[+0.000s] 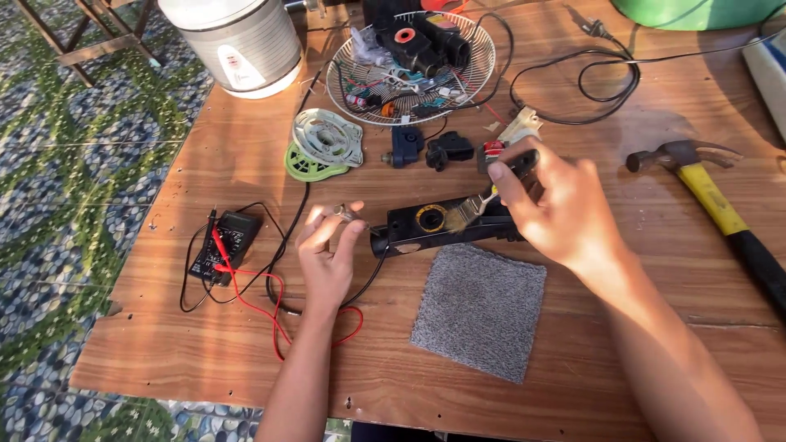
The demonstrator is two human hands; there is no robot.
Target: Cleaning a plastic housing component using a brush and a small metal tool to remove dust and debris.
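My right hand (557, 205) grips a small paintbrush (483, 200) by its dark handle, and the bristles rest on a long black plastic part (446, 225) with a yellow ring dial. That part lies on the wooden table (205, 344), just above a grey felt square (481, 309). My left hand (327, 250) pinches a small metallic piece (345, 214) between fingertips, close to the left end of the black part.
A black multimeter (225, 245) with red and black leads lies left. A wire fan grille (409, 69) holds several parts at the back. A hammer (712, 209) lies right. A white-and-green round part (325, 143), black cable (606, 78) and white cylinder (237, 41) sit behind.
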